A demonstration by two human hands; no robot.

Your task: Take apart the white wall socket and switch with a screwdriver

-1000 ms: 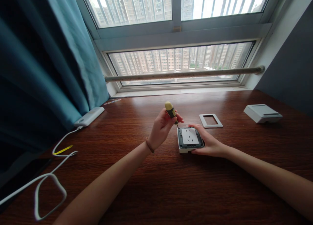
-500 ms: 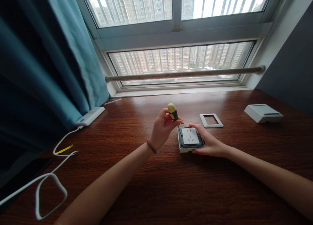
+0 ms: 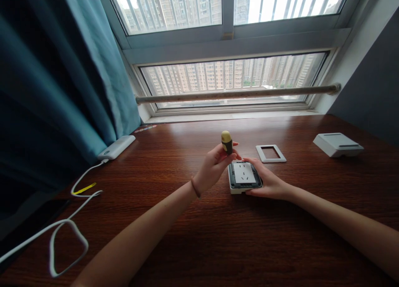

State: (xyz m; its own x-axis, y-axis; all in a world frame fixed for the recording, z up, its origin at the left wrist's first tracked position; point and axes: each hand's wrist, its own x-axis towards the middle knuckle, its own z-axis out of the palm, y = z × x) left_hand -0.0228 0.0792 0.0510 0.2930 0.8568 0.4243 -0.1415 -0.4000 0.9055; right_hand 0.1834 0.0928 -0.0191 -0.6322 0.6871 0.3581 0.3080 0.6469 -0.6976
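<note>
A square wall socket with a dark grey mounting plate, a white slotted centre and a white box-shaped base (image 3: 245, 173) is set on the dark reddish-brown wood-grained surface (image 3: 199, 237), right of the middle of the view. It is gripped at its right side by the right hand (image 3: 269, 182), which is partly closed, with fingers placed at the far edge and the thumb at the near edge. Above the socket's far left corner, a screwdriver with a rounded yellow-and-black handle (image 3: 227, 143) is held by the left hand (image 3: 215, 166). The handle is pinched between thumb and fingers, with some fingertips extended; the shaft is hidden by the hand.

Compared with half a second ago, the handle has been turned more upright and carried slightly to the right, and the left hand has been moved closer to the right fingertips. The thin shaft, which could be seen then, is now covered. The socket and the right hand's hold are essentially unchanged.

Just beyond the right hand, a flat white square frame with an open centre (image 3: 274, 160) is laid down. Farther right, a white box-shaped piece with sloping sides (image 3: 338, 144) is placed. At the far left, a white cable (image 3: 64, 221) is plugged into a white rectangular device (image 3: 116, 148).
</note>
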